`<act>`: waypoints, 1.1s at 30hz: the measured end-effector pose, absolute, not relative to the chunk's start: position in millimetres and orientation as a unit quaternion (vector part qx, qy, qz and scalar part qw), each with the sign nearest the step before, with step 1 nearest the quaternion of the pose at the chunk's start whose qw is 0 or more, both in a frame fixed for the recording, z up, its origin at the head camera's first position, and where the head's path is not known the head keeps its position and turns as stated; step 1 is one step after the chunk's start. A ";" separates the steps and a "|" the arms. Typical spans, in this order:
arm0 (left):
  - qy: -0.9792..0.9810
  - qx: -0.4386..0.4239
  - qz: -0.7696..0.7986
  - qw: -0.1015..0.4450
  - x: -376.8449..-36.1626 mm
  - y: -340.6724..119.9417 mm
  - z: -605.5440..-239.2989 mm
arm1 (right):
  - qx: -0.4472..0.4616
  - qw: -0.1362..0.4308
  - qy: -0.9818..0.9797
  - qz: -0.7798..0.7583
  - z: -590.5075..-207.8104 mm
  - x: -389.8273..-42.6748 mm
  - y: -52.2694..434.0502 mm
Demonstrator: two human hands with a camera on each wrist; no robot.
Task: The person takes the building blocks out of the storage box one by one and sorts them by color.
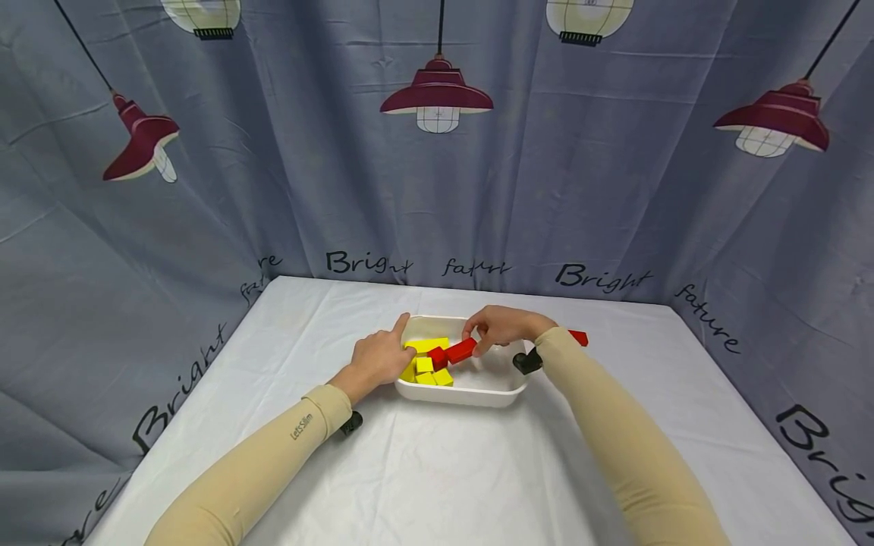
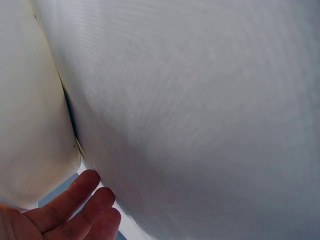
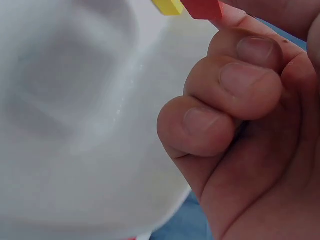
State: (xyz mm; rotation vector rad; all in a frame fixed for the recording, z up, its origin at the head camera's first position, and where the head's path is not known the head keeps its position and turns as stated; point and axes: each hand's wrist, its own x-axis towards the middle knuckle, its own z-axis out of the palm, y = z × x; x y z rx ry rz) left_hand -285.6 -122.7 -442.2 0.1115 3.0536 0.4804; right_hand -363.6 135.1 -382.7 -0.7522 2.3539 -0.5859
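Red block [image 1: 460,350]: a long red bar, tilted, sitting just right of the frame's centre in the head view, over the middle of the white tray [image 1: 478,396]; its far end is pinched by the right hand; only a red corner shows at the top edge of the right wrist view.
Right hand [image 1: 501,327]: closed in a pinch on the red block with thumb and forefinger; the other fingers [image 3: 220,125] are curled into the palm.
Left hand [image 1: 378,356]: rests on the tray's left rim, forefinger straight and pointing up the frame; the fingers seen at the lower left of the left wrist view lie loosely extended and grip nothing.
Yellow blocks [image 1: 429,364]: a cluster in the left half of the tray, touching one another; a small red cube [image 1: 438,358] lies among them, just beside the bar's lower end.
Other red piece [image 1: 579,337]: on the white cloth [image 1: 437,470] to the right of the right wrist, outside the tray.
Handling, as a judgement: the bar looks rigid, light, probably painted wood or foam; smooth faces may slip, so a pinch across two opposite flat sides holds best; not fragile.
Where to hold: near the middle of the bar would balance it better than the end grip now in use; held by one end, it may droop or swing.
Tray: shallow, smooth-walled, likely light enough to slide on the cloth; the left hand on the rim steadies it.
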 end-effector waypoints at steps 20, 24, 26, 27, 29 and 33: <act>0.987 0.030 0.158 0.028 -285.3 -122.9 -442.6 | -0.293 0.256 0.897 -0.211 -365.9 -349.1 164.6; 0.987 0.031 0.157 0.026 -285.1 -123.6 -442.8 | -0.284 0.246 0.902 -0.211 -365.0 -348.0 172.7; 0.987 0.032 0.158 0.026 -284.7 -123.6 -442.5 | -0.280 0.239 0.905 -0.213 -364.3 -347.3 177.7; 0.987 0.032 0.158 0.026 -284.6 -123.4 -442.3 | -0.278 0.236 0.906 -0.213 -363.8 -346.9 180.3; 0.987 0.032 0.158 0.028 -284.4 -123.0 -441.7 | -0.275 0.230 0.907 -0.221 -363.1 -346.2 186.2; 0.986 0.032 0.160 0.030 -283.9 -121.8 -439.8 | -0.261 0.220 0.908 -0.245 -361.8 -345.0 198.9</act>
